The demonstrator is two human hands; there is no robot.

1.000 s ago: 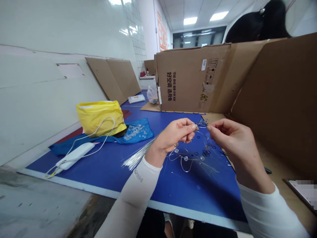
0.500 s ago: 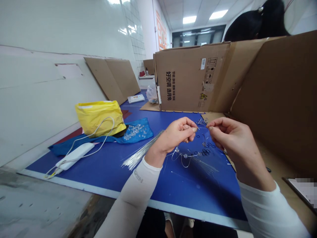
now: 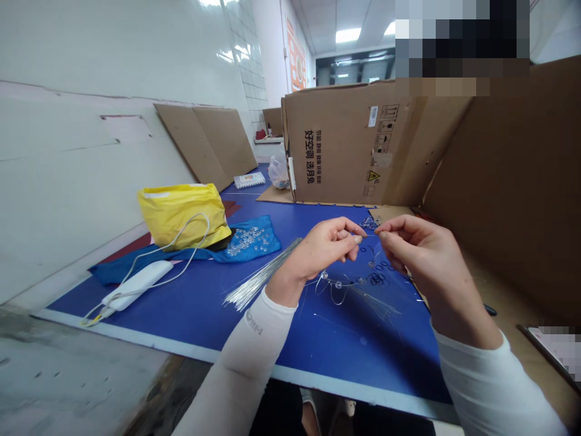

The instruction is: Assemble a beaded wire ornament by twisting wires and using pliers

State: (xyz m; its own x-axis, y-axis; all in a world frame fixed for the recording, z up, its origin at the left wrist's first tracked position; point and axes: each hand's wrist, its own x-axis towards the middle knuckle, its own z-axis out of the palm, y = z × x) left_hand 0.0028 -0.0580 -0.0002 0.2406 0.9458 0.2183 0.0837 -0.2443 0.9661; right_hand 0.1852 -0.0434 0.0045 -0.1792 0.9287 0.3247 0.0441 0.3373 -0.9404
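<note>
My left hand (image 3: 333, 242) is closed in a pinch, thumb against forefinger, on a thin pale strand. Facing it closely, my right hand (image 3: 415, 248) pinches the same strand, a short piece of which shows between the fingertips. Below the hands, a line strung with several clear round beads (image 3: 338, 284) curves above the blue table (image 3: 290, 339); whether it joins the pinched strand I cannot tell. Several black rings (image 3: 376, 278) lie beneath my right hand, and small shiny metal pieces (image 3: 370, 223) sit behind the fingertips. Left of my forearm is a bundle of thin straight wires (image 3: 261, 278).
Loose clear beads (image 3: 249, 241) lie on a blue cloth (image 3: 267, 233) beside a yellow bag (image 3: 184, 215). In front of them sits a white power strip (image 3: 136, 287) with its cord. Cardboard walls (image 3: 345, 145) stand at the back and right. A person's head, pixelated, appears beyond.
My right hand has shifted slightly left, so the fingertips are closer together. The beaded line has swung slightly left. My left hand has barely moved.
</note>
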